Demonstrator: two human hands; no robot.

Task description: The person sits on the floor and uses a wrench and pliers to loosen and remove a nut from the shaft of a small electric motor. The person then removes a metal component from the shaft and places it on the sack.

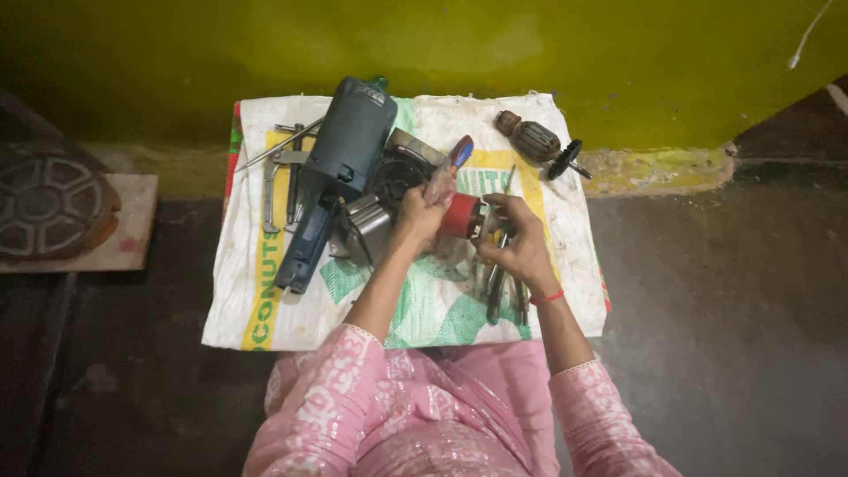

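The left hand (pixel 422 212) is closed around a small red cylindrical part (pixel 459 215), its fingers wrapped on the near side of it and on a bit of clear plastic that sticks up past the knuckles; the right hand (pixel 523 243) meets the same part from the other side, its fingers pinched together on the metal end of the piece, so the red part sits clamped between the two hands above a white woven sack (pixel 265 300) spread on the floor. Just beyond the left fingers a screwdriver with a red and blue handle (pixel 461 151) pokes up, and whether it touches the hand cannot be told. Below the right fingers, partly under the palm, lies a pair of pliers (pixel 496 296) on the sack. To the left of the left fingers rests a dark blue power tool body (pixel 340 168), with a grey metal gear housing (pixel 375 221) just beside it and nearly against the left wrist. Farther left of that lie several long metal tools (pixel 283 181). Up and to the right of the right fingers, well apart from them, a brown wound armature (pixel 534 140) with a black fan disc lies near the sack's far corner. A red thread band (pixel 548 298) circles the right wrist, and pink patterned sleeves (pixel 336 389) cover both forearms
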